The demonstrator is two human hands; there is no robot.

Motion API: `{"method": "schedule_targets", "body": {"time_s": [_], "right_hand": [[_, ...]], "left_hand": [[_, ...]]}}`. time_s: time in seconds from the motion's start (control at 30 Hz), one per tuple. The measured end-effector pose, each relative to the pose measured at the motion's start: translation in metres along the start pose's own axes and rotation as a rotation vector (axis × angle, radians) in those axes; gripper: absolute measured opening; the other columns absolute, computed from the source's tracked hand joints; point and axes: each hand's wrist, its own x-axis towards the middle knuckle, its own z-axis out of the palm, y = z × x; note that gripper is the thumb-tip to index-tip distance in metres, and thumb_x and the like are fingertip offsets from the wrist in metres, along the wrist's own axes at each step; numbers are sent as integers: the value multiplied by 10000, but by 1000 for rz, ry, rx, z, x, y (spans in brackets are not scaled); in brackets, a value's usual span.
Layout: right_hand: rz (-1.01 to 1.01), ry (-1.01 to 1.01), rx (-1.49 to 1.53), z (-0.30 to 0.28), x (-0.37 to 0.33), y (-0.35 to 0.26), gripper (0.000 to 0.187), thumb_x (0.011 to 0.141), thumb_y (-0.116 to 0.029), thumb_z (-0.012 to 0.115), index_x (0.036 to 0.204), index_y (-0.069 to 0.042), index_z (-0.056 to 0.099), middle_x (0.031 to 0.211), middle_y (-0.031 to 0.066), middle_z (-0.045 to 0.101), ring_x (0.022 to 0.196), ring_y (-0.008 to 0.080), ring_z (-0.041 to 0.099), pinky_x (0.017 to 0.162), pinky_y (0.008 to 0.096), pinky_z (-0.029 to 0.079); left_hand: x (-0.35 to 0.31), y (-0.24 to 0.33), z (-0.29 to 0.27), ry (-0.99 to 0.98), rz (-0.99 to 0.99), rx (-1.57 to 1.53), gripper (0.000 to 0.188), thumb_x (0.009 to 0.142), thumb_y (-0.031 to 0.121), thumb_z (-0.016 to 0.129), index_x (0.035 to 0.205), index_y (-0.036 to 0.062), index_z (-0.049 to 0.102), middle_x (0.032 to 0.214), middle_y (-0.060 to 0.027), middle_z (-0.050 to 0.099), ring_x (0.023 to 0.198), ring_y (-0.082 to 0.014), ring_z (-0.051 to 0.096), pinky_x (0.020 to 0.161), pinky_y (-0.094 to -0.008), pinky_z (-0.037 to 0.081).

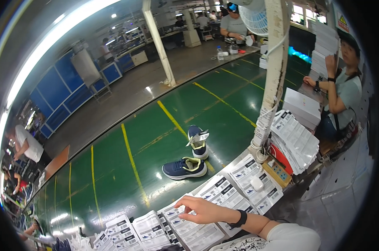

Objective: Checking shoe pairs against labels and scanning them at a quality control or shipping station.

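My right hand (200,210) reaches in from the lower right, a black band round its wrist. It hovers over stacks of printed label sheets (193,234), thumb and fingers apart and nothing between them. My left hand is out of view. Beyond the sheets, on the green conveyor belt (110,175), sit two navy shoes with pale yellow linings. The nearer shoe (184,168) lies sideways, toe to the left. Behind it the other shoe (197,142) points away, a white paper tag (197,138) across it.
A white earbud case (256,183) rests on the right-hand sheets, near a wooden power socket box (277,171). A white post (273,75) rises beside a thick paper pile (296,140) and a white box (300,106). A person (342,88) sits at right; another person (235,25) stands across the belt.
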Motion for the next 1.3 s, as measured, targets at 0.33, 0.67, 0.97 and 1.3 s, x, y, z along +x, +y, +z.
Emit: {"method": "schedule_targets", "body": {"time_s": [0.33, 0.67, 0.97, 1.3], "right_hand": [[342, -221, 417, -10, 33, 137, 261, 855, -105, 622, 1089, 0, 575, 963, 60, 617, 815, 98, 591, 701, 249, 502], [615, -131, 666, -25, 37, 155, 189, 893, -66, 551, 1071, -7, 579, 992, 75, 647, 812, 116, 619, 672, 238, 520], [571, -100, 675, -18, 42, 158, 202, 895, -8, 489, 1088, 33, 532, 978, 120, 648, 646, 104, 614, 537, 216, 526], [590, -212, 745, -27, 42, 157, 256, 892, 1, 492, 1143, 45, 509, 1070, 167, 613, 849, 184, 627, 696, 263, 532]], "left_hand": [[-178, -99, -57, 298, -1900, -364, 81, 826, 54, 502, 905, 43, 515, 668, -8, 451, 645, -134, 444, 654, -287, 383], [-260, -119, -109, 519, -2132, -980, 80, 891, 135, 499, 952, 87, 519, 672, 10, 420, 669, -130, 399, 676, -284, 345], [-265, -119, -112, 268, -2102, -842, 134, 927, 144, 480, 1045, 105, 532, 773, -17, 492, 762, -166, 490, 713, -288, 405], [-264, -119, -112, 242, -2102, -818, 128, 928, 145, 476, 1035, 81, 503, 817, -11, 525, 752, -142, 540, 702, -273, 432]]}}
